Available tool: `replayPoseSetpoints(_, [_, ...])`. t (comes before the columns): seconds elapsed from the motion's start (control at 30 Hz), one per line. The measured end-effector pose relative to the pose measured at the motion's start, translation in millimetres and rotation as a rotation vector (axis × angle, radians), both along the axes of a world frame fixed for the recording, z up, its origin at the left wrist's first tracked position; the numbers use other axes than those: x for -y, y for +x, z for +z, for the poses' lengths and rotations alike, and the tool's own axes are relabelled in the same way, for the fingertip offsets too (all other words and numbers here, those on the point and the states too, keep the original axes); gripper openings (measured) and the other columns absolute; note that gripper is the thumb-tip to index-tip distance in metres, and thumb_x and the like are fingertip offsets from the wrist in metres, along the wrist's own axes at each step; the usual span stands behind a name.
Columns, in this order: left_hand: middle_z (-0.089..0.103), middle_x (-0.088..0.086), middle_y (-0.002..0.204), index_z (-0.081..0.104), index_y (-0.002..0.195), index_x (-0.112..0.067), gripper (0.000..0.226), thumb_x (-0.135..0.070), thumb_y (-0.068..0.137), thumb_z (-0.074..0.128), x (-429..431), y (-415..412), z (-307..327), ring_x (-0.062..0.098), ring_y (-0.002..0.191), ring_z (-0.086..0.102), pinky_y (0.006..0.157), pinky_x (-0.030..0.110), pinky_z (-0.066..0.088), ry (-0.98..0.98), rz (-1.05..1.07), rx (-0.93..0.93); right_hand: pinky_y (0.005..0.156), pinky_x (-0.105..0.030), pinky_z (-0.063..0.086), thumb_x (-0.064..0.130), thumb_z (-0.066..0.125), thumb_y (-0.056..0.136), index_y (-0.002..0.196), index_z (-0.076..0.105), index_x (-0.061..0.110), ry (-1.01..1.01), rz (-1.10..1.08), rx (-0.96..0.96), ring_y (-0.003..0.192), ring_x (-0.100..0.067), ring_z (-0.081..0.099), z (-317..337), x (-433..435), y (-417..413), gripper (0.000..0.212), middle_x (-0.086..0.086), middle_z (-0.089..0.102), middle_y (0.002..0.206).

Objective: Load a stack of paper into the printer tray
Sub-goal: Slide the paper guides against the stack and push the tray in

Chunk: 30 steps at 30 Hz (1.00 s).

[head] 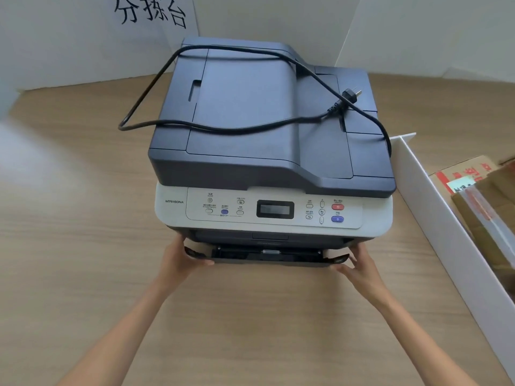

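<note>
I see both arms reaching forward from the bottom of the view, forearms angled inward toward the front of the printer (267,151). My left hand (181,261) is curled around the left end of the tray (266,257), thumb lying along its front edge and fingers tucked behind the corner. My right hand (355,263) mirrors it on the right end, fingers closed on that corner. The tray sits low at the printer's front, a little way out from the body, and its inside looks dark; I cannot make out any paper in it.

The printer stands on a wooden table (83,246). A black power cord (223,129) loops over its dark lid, with the plug (351,93) resting on top near the right side. The pale front panel reads "M7615DNA" at the left, beside a small screen (275,209), a red button (337,207) and a blue button (337,219). A sign (152,12) on the back wall shows large Chinese characters. To the right, beyond a white divider (446,232), are cardboard boxes (479,190) with red print too blurred to read.
</note>
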<state>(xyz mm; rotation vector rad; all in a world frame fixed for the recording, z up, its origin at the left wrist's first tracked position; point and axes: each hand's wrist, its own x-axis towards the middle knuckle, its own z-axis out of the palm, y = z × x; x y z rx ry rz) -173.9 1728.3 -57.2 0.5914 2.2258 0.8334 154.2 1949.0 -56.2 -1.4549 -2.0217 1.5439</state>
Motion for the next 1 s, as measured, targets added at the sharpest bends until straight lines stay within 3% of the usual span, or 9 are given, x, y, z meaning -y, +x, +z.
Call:
replayPoseSetpoints(0.1, [0.062, -0.005, 0.097, 0.049, 0.099, -0.024, 0.07, -0.014, 0.044, 0.091, -0.8, 0.0, -0.3, 0.002, 0.073, 0.066, 0.066, 0.027, 0.046, 0.024, 0.019, -0.094, 0.087, -0.008, 0.036, -0.005, 0.071, 0.072, 0.121, 0.044, 0.027, 0.043, -0.032, 0.01, 0.11, 0.02, 0.045, -3.1, -1.0, 1.0, 0.064, 0.035, 0.054, 0.114])
replayPoseSetpoints(0.17, [0.062, -0.001, 0.101, 0.052, 0.093, -0.024, 0.064, -0.024, 0.042, 0.09, -2.9, -2.0, -5.4, 0.016, 0.092, 0.06, 0.076, 0.035, 0.048, 0.037, 0.068, -0.151, 0.086, -0.017, 0.036, -0.002, 0.072, 0.073, 0.119, 0.048, 0.019, 0.076, -0.1, 0.006, 0.108, 0.004, 0.05, -3.5, -0.9, -4.5, 0.057, 0.018, 0.057, 0.114])
replayPoseSetpoints(0.27, [0.065, 0.003, 0.095, 0.055, 0.073, -0.025, 0.047, -0.034, 0.041, 0.088, -9.6, -3.7, -10.4, 0.023, 0.094, 0.059, 0.076, 0.039, 0.05, 0.042, 0.161, -0.157, 0.075, -0.019, 0.04, 0.001, 0.072, 0.074, 0.1, 0.057, 0.009, 0.169, -0.157, -0.002, 0.097, -0.018, 0.056, -3.6, -3.3, -15.2, 0.032, 0.001, 0.064, 0.097])
replayPoseSetpoints(0.47, [0.064, 0.001, 0.092, 0.05, 0.062, -0.033, 0.043, -0.035, 0.041, 0.088, -12.8, -3.8, -7.6, 0.023, 0.095, 0.059, 0.076, 0.044, 0.052, 0.023, 0.167, -0.173, 0.074, -0.023, 0.039, 0.004, 0.074, 0.074, 0.091, 0.06, 0.004, 0.189, -0.116, 0.047, 0.091, -0.02, 0.057, -5.0, -7.9, -16.1, 0.022, -0.002, 0.066, 0.092])
replayPoseSetpoints(0.57, [0.065, 0.005, 0.093, 0.048, 0.061, -0.031, 0.042, -0.03, 0.049, 0.088, -14.6, 1.7, -2.1, 0.026, 0.096, 0.059, 0.077, 0.045, 0.051, 0.015, 0.158, -0.18, 0.075, -0.019, 0.038, 0.004, 0.073, 0.075, 0.091, 0.058, 0.005, 0.182, -0.136, 0.06, 0.089, -0.02, 0.056, -1.8, -4.6, -19.0, 0.021, -0.003, 0.065, 0.092])
replayPoseSetpoints(0.63, [0.066, 0.008, 0.096, 0.051, 0.069, -0.023, 0.036, -0.024, 0.058, 0.085, -15.6, 6.8, 2.3, 0.029, 0.097, 0.06, 0.074, 0.04, 0.049, 0.025, 0.137, -0.164, 0.081, -0.027, 0.04, 0.005, 0.071, 0.078, 0.094, 0.056, 0.007, 0.162, -0.136, 0.071, 0.092, -0.018, 0.055, 1.0, -1.3, -20.1, 0.022, -0.003, 0.064, 0.094])
replayPoseSetpoints(0.73, [0.063, 0.012, 0.11, 0.047, 0.11, -0.009, 0.046, -0.017, 0.074, 0.074, -12.0, 14.8, 10.5, 0.032, 0.104, 0.058, 0.074, 0.032, 0.041, 0.035, 0.079, -0.119, 0.082, -0.031, 0.04, 0.01, 0.066, 0.084, 0.113, 0.053, 0.009, 0.107, -0.146, 0.115, 0.099, -0.017, 0.052, 12.6, 6.0, -16.6, 0.031, -0.001, 0.06, 0.105])
replayPoseSetpoints(0.87, [0.054, 0.015, 0.129, 0.038, 0.128, -0.004, 0.057, -0.02, 0.081, 0.065, 2.8, 20.6, 28.2, 0.035, 0.118, 0.051, 0.083, 0.034, 0.042, -0.089, 0.009, -0.061, 0.083, -0.03, 0.042, 0.019, 0.059, 0.089, 0.126, 0.052, 0.013, 0.113, -0.099, 0.146, 0.104, -0.02, 0.057, 39.9, 17.7, 0.7, 0.038, -0.001, 0.059, 0.11])
replayPoseSetpoints(1.0, [0.043, 0.02, 0.138, 0.037, 0.132, 0.001, 0.056, -0.026, 0.087, 0.057, 13.6, 31.2, 66.8, 0.033, 0.126, 0.042, 0.096, 0.034, 0.039, -0.23, -0.181, -0.08, 0.081, -0.03, 0.046, 0.016, 0.053, 0.091, 0.103, 0.062, 0.025, 0.202, -0.03, 0.153, 0.103, -0.018, 0.063, 76.5, 26.9, 21.9, 0.017, 0.002, 0.068, 0.102])
